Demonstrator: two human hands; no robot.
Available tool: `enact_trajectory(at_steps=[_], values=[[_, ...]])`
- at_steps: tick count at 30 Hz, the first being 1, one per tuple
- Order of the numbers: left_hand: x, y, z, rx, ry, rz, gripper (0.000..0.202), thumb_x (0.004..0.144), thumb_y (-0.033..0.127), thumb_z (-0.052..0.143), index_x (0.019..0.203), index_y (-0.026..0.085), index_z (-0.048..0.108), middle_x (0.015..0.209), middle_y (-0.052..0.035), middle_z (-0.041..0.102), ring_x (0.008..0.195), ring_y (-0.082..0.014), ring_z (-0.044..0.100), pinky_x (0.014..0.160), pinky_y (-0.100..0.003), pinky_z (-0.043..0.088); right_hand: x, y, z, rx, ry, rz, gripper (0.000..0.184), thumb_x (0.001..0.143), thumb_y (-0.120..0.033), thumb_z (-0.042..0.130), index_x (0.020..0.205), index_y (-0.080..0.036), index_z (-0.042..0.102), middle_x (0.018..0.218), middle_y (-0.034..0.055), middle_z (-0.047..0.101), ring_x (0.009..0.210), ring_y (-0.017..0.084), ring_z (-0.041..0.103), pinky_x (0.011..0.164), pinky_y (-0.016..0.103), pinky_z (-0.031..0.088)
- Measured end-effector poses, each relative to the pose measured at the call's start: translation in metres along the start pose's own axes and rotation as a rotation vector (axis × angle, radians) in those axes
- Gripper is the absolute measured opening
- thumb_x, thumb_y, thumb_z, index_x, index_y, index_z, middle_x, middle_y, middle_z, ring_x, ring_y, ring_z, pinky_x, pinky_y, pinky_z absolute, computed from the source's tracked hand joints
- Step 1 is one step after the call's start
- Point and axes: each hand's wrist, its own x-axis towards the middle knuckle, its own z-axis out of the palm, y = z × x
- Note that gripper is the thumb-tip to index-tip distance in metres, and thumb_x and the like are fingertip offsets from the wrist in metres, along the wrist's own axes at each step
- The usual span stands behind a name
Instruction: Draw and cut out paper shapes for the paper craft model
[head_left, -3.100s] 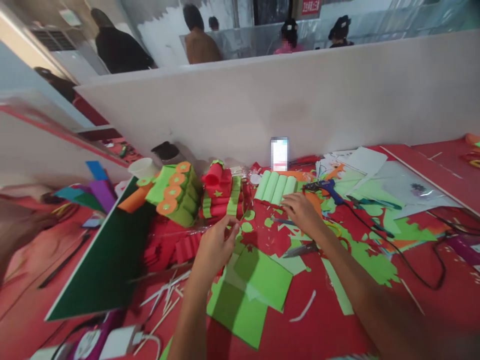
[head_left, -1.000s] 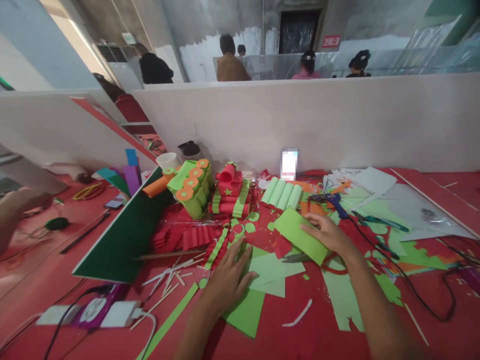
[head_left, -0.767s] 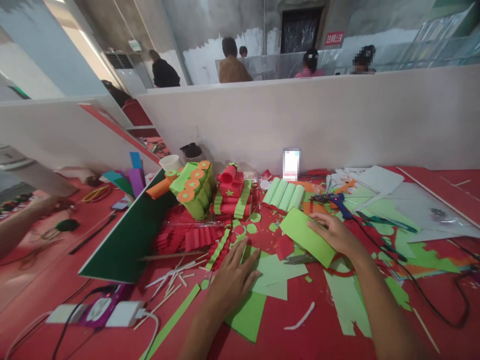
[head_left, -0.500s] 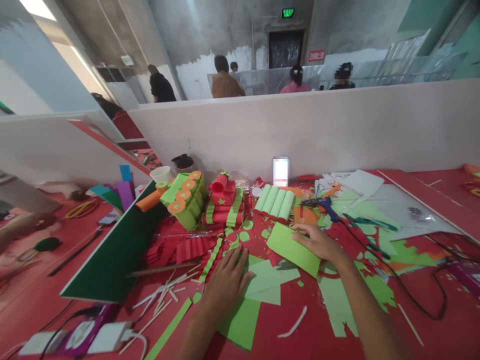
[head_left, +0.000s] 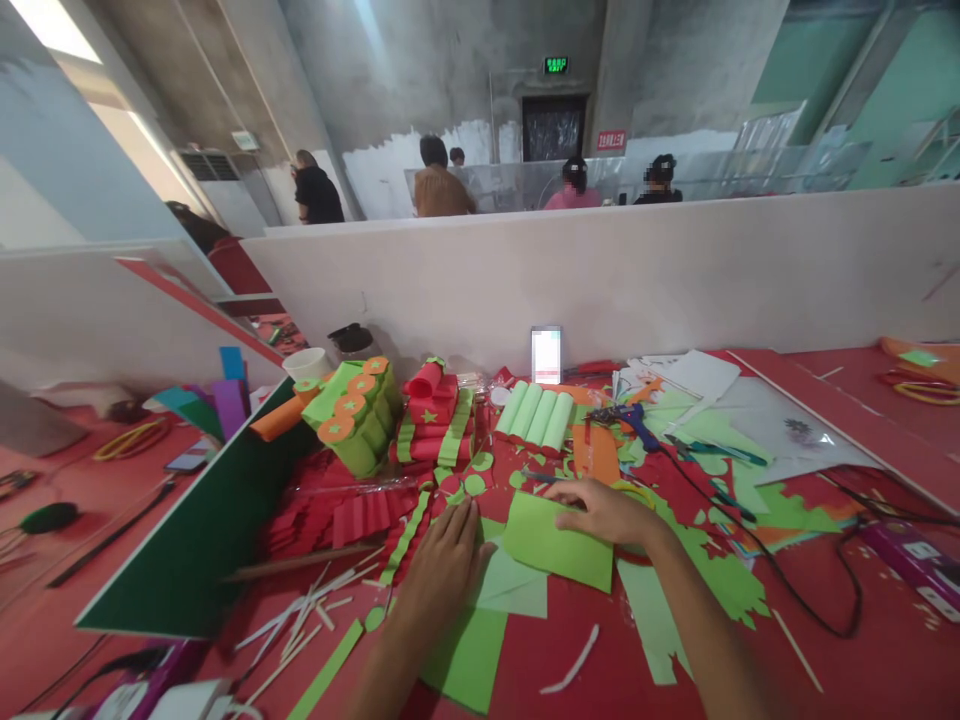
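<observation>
My left hand [head_left: 442, 555] lies flat, fingers stretched out, on pale green paper sheets [head_left: 517, 585]; a brighter green sheet [head_left: 469, 650] sticks out below it. Closed fingers of my right hand [head_left: 604, 515] are around what look like scissors [head_left: 636, 490]: a thin grey blade points left past the fingertips and a yellow loop shows behind the hand. Beneath that hand a bright green rectangular sheet [head_left: 559, 545] rests on the paper, close to the thumb. Just beyond are green paper circles [head_left: 475, 485] and pale green paper rolls [head_left: 534, 415] in a row.
Red and green paper models [head_left: 435, 420] stand at the back, left of a lit phone [head_left: 546, 355]. A glue gun [head_left: 634, 420] trails its black cable to the right. A green board [head_left: 195, 530] leans at left near white sticks [head_left: 300, 620]. People sit beyond the white partition [head_left: 600, 270].
The green sheet that my right hand held has come down flat. That hand has shifted onto the scissors. My left hand stays flat, and the view has tilted up slightly.
</observation>
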Motion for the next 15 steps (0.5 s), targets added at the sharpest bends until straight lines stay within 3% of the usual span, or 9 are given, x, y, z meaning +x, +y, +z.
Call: enact_trajectory(at_steps=[4,6,9,12,15], values=[[0.001,0.008,-0.013,-0.176,0.015,-0.068,0.052,0.096,0.043,0.037,0.136,0.012,0.051,0.144,-0.0163,0.047,0.136,-0.0343,0.039,0.11,-0.052,0.033,0.003,0.001,0.003,-0.017,-0.002,0.003,0.042,0.081,-0.039,0.068,0.121,-0.024,0.066,0.125,0.008,0.067,0.113,0.029,0.062,0.095,0.041,0.049],[0.005,0.015,-0.022,-0.365,0.039,-0.112,0.048,0.097,0.042,0.035,0.136,0.018,0.05,0.139,-0.0133,0.053,0.13,-0.0299,0.046,0.108,-0.046,0.037,0.005,0.0,0.006,-0.018,0.013,-0.002,0.043,0.081,-0.041,0.069,0.12,-0.023,0.067,0.123,0.0086,0.068,0.111,0.029,0.063,0.094,0.041,0.049],[0.02,0.023,-0.033,-0.685,-0.022,-0.115,0.044,0.096,0.041,0.039,0.136,0.022,0.045,0.118,-0.0096,0.064,0.102,-0.0223,0.062,0.085,-0.032,0.05,0.006,-0.004,0.01,-0.009,0.036,-0.033,0.041,0.08,-0.042,0.071,0.116,-0.023,0.068,0.12,0.0085,0.069,0.109,0.029,0.064,0.091,0.038,0.05],[0.04,0.016,-0.04,-0.737,-0.117,-0.052,0.025,0.092,0.036,0.047,0.105,0.017,0.058,0.079,-0.0023,0.062,0.071,-0.0163,0.057,0.065,-0.025,0.045,0.005,-0.007,0.009,-0.003,0.036,-0.042,0.034,0.082,-0.041,0.069,0.11,-0.022,0.07,0.106,0.0068,0.074,0.097,0.026,0.067,0.082,0.033,0.051],[0.055,-0.004,-0.047,-0.703,-0.223,0.031,0.021,0.089,0.035,0.05,0.078,0.018,0.054,0.071,0.0013,0.053,0.064,-0.0131,0.049,0.06,-0.023,0.04,0.002,-0.007,0.001,-0.02,0.063,-0.008,0.026,0.089,-0.039,0.06,0.106,-0.023,0.07,0.088,0.0041,0.074,0.08,0.021,0.068,0.068,0.027,0.05]])
